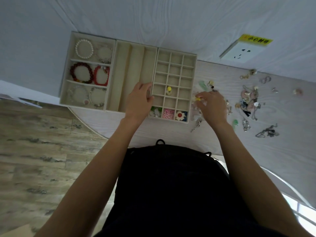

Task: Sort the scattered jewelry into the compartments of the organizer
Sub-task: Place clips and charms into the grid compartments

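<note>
Your right hand (212, 106) pinches a small yellow charm (197, 99); your left hand (139, 101) rests, fingers loosely curled, on the beige organizer (194, 79).

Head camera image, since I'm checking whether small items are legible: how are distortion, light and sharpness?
Head view: wide-angle bending curves the pale wood-grain table edge; light is dim and flat, without glare; the scattered jewelry pile is soft and hard to resolve; the small yellow piece pinched by the right hand reads only as a blob.
</note>
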`<act>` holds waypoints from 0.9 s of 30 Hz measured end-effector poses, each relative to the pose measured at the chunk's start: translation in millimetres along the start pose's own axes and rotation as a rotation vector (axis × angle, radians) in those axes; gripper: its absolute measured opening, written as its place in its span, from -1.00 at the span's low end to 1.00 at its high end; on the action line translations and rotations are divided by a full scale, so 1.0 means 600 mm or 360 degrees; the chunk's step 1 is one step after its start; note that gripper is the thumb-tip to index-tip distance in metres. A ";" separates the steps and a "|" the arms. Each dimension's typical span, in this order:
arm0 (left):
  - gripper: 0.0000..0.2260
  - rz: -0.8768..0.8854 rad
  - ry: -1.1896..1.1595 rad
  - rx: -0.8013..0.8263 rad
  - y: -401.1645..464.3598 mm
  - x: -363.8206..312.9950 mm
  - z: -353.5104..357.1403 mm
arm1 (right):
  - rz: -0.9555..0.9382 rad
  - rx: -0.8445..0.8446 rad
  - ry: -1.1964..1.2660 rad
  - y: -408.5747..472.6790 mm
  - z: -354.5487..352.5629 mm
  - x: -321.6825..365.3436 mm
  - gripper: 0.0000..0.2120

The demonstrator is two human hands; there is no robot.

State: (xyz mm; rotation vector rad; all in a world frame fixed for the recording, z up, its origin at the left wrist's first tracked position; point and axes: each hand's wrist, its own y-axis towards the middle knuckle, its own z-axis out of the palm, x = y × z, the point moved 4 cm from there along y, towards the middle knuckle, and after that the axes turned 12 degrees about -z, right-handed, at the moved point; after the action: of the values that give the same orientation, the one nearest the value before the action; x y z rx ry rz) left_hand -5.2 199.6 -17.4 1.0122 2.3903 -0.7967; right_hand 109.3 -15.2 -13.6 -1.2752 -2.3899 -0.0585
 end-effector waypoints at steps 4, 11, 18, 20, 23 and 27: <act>-0.63 0.0001 -0.0017 -0.0010 -0.002 -0.001 0.001 | -0.0004 -0.0237 0.0291 -0.004 -0.046 0.012 -0.84; -0.65 0.0013 -0.0070 -0.0008 0.002 0.004 0.002 | -0.0558 -0.0003 0.0286 0.045 -0.018 0.118 -0.85; -0.64 0.0008 -0.0091 -0.0002 0.002 0.005 0.003 | -0.0410 -0.0116 0.0250 0.056 -0.012 0.106 -0.78; -0.63 -0.0001 -0.0102 0.0002 0.003 0.007 0.005 | -0.0347 -0.0108 0.0246 0.060 -0.011 0.102 -0.83; -0.64 0.0003 -0.0122 -0.0002 0.003 0.007 0.006 | -0.0336 0.0071 0.0122 0.067 0.011 0.106 -0.88; -0.63 0.0003 -0.0088 -0.0029 0.002 0.008 0.007 | -0.0411 0.0111 -0.0140 0.073 0.026 0.119 -0.82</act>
State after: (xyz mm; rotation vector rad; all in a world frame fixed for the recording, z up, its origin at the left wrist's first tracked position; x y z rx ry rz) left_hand -6.8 200.2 -23.9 0.9730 2.3455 -0.7909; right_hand 104.4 69.8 -7.2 -0.9500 -2.5952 0.0045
